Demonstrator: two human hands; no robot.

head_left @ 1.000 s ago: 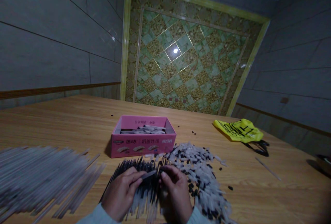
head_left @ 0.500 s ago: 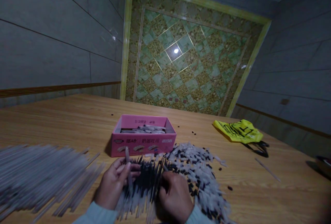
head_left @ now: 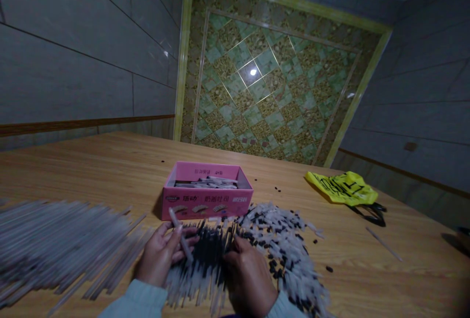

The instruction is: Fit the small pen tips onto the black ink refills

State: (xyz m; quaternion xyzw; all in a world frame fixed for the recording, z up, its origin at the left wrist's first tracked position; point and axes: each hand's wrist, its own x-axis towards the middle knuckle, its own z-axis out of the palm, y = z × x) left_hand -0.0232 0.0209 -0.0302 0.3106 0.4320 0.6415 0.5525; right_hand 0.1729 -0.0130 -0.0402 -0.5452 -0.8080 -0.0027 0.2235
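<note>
My left hand [head_left: 157, 254] pinches a slim translucent tube [head_left: 179, 234], like a pen barrel, between thumb and fingers, its top end leaning left. Just right of it lies a heap of thin sticks [head_left: 209, 249], dark at the far end and whitish at the near end. Over the right side of this heap, my right hand [head_left: 249, 274] is closed with its fingertips together; whatever they grip is hidden. Behind both hands stands an open pink box [head_left: 209, 203] holding several slim pale and dark sticks. A pile of small whitish and black pieces [head_left: 290, 249] spreads beside my right hand.
Many long translucent tubes [head_left: 62, 249] lie in a broad heap on the wooden table [head_left: 110, 161] at the left. A yellow bag [head_left: 343, 188] with black print and dark straps lies at the right, near a single loose tube [head_left: 384, 243]. Tiled walls stand beyond.
The tube in my left hand has tipped from nearly upright to leaning left. My right hand has shifted slightly and stays closed over the sticks. The view has moved a little.
</note>
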